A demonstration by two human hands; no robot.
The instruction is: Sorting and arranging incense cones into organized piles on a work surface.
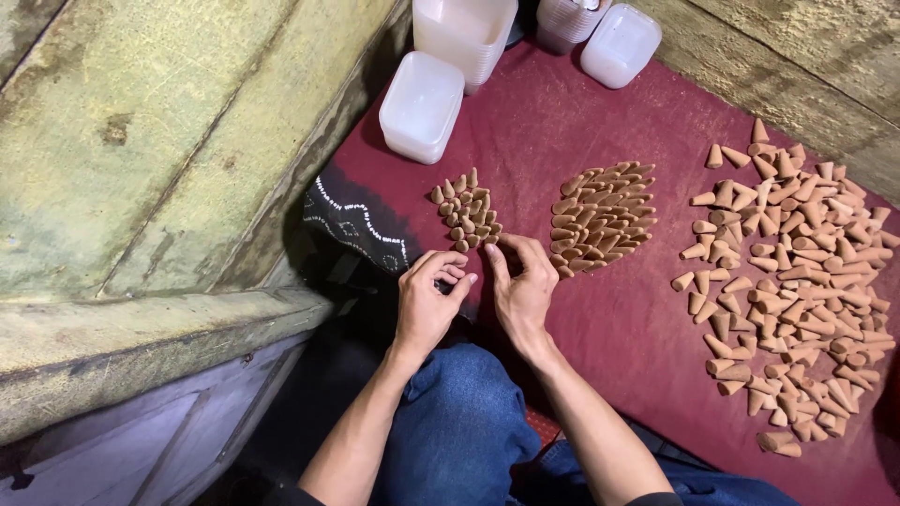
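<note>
Dark red cloth (581,309) covers the floor between rough, stained concrete walls (169,141), and the person sits at its near left edge with knees in blue jeans (459,422). A small cluster of tan clay-coloured cones (466,217) lies just beyond both sets of fingertips, toward the far side, and the right hand (521,286) is the nearer one: its thumb and forefinger reach up to the cluster's near edge, curled close together, though I cannot tell whether a cone is pinched between them. The left hand (429,300) rests just beside it, fingers bent loosely inward, seemingly holding nothing. The cones in this cluster stand or lean close together, points mostly aimed away from the person; they look dry, matte and uniform.

Further right sits a tidier oval heap of the same cones lying on their sides (600,217), and well apart at the far right a wide loose scatter of larger tan cones (797,281). Beyond the cluster, stacks of translucent white plastic tubs (422,105) stand against the wall.
</note>
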